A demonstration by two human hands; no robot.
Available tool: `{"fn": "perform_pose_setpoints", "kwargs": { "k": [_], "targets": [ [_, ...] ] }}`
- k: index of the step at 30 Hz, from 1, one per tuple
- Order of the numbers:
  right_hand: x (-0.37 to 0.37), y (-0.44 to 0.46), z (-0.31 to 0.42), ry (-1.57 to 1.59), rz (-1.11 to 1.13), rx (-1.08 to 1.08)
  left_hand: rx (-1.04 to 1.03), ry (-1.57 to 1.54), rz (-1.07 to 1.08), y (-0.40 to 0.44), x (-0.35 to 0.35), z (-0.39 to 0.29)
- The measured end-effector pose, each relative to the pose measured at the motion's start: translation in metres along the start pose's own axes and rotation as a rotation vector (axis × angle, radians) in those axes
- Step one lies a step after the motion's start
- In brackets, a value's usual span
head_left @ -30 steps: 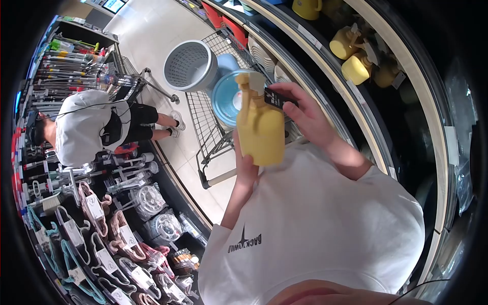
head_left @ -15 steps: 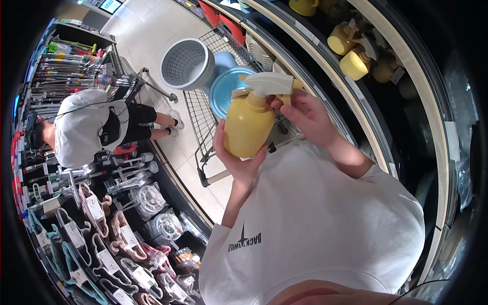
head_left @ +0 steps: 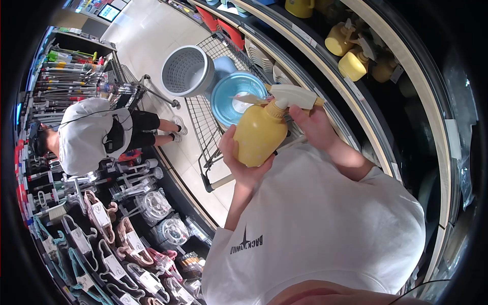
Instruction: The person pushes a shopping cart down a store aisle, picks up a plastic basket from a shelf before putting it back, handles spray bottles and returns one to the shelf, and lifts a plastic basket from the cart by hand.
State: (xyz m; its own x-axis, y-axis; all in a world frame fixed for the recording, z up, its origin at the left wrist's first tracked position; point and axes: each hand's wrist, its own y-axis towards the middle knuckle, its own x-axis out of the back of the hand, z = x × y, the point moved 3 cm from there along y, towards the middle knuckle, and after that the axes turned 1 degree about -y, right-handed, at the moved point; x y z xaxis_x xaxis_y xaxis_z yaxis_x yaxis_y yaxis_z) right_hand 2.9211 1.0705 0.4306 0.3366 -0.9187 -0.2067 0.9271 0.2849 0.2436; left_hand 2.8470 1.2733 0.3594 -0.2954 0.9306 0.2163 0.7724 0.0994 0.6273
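A yellow spray bottle (head_left: 259,134) with a cream spray head is held up in front of my chest, tilted with its top to the right. My left hand (head_left: 244,165) is wrapped round the lower body of the bottle from below, fingers on one side and thumb on the other. At the spray head, my right hand (head_left: 316,126) grips near the trigger, its thumb towards me. The other fingers of that hand are mostly hidden behind the head. A tag or label piece sticks out by the nozzle side.
Behind the bottle stands a shopping cart (head_left: 203,145) holding a grey basket (head_left: 185,71) and a blue basin (head_left: 223,104). Shelves at right carry more yellow spray bottles (head_left: 352,66). Hangers (head_left: 99,216) hang on the left. A person in a white shirt (head_left: 89,137) bends there beside another cart.
The spray bottle has tipped further to the right and shifted slightly down and right with both hands. My right hand has moved a little along the spray head. The view has shifted slightly.
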Motion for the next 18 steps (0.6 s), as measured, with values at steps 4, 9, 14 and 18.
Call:
{"fn": "perform_pose_setpoints", "kwargs": {
  "k": [4, 9, 14, 18],
  "targets": [
    [0.000, -0.001, 0.011, 0.002, -0.034, -0.003, 0.146, -0.341, -0.112, 0.015, -0.021, -0.013],
    [0.005, 0.000, 0.009, 0.034, -0.062, -0.012, 0.115, -0.348, 0.027, 0.007, -0.019, -0.002],
    [0.007, 0.000, 0.010, 0.071, -0.037, -0.017, 0.224, -0.365, 0.039, 0.016, -0.015, -0.016],
    [0.011, -0.003, 0.011, 0.024, -0.063, -0.008, 0.255, -0.365, 0.020, 0.018, -0.016, -0.021]
  ]
}}
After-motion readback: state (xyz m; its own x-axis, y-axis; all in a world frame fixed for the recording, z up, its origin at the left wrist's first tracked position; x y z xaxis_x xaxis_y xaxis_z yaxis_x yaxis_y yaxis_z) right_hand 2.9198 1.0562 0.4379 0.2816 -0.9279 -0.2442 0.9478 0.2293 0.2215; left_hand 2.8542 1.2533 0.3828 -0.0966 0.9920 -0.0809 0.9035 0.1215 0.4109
